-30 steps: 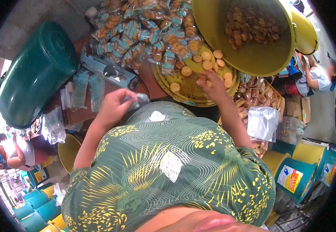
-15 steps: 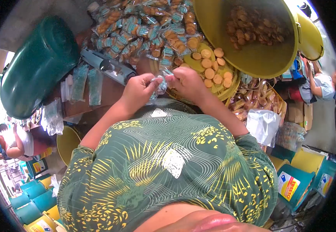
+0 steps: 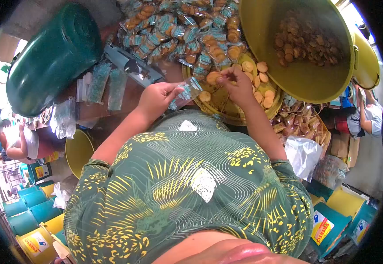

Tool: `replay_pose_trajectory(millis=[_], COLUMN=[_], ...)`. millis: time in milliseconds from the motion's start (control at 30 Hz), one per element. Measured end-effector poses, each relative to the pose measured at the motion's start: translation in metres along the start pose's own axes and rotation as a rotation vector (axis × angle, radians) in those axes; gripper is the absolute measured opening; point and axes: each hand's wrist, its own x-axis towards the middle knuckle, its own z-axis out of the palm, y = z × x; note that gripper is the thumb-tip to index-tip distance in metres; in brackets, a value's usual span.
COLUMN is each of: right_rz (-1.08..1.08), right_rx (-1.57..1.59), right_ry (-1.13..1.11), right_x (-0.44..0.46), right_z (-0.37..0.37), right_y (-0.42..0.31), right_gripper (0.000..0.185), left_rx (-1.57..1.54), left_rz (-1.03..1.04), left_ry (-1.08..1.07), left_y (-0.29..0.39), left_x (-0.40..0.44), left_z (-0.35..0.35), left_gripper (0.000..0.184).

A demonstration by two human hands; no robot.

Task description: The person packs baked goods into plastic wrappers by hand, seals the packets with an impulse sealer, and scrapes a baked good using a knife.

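My left hand (image 3: 157,100) pinches a small clear plastic packet (image 3: 193,88) with teal print, its mouth pointing towards the yellow lid. Just right of it, my right hand (image 3: 239,88) has its thumb and fingertips closed on a round tan biscuit (image 3: 213,78). Below that hand lies the round yellow lid (image 3: 226,108), with several loose biscuits (image 3: 268,99) on its right side and one near its left edge. Past the hands is a heap of filled biscuit packets (image 3: 165,33).
A big yellow tub (image 3: 306,83) tips towards me with biscuits inside. To the left are a dark green bin (image 3: 52,57), a grey-blue sealer-like device (image 3: 132,66) and flat printed wrappers (image 3: 117,90). A white plastic bag (image 3: 302,154) hangs at right. Other people (image 3: 24,141) sit at both sides.
My hands have come apart. The right has moved right and up over the lid and now holds a biscuit; the left keeps the packet, now spread out more visibly. The view has shifted slightly.
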Motion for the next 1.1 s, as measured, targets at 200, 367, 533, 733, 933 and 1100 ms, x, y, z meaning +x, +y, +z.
replay_pose_trajectory(millis=[200, 367, 533, 733, 933, 1100], right_rz=[-0.245, -0.574, -0.378, -0.161, -0.14, -0.456], right_rx=[-0.027, -0.212, -0.233, -1.18, -0.656, -0.374], right_ry=[-0.143, -0.101, -0.116, 0.204, 0.077, 0.105], right_x=[-0.006, -0.009, 0.003, 0.044, 0.043, 0.018], right_z=[0.03, 0.04, 0.025, -0.042, -0.052, -0.045], right_y=[-0.034, -0.052, -0.041, 0.042, 0.055, 0.025], right_gripper=[0.027, 0.023, 0.02, 0.021, 0.023, 0.031], left_rx=[-0.119, -0.537, -0.505, -0.71, -0.777, -0.745], left_rz=[0.131, -0.036, -0.254, -0.339, -0.285, -0.296], left_ry=[-0.03, -0.319, -0.557, -0.369, -0.292, -0.246], left_y=[0.015, 0.022, -0.007, -0.01, -0.034, -0.031], left_x=[0.017, 0.026, 0.03, 0.016, -0.004, -0.016], left_z=[0.012, 0.009, 0.006, -0.021, -0.024, -0.033], left_gripper=[0.048, 0.055, 0.042, 0.041, 0.044, 0.045])
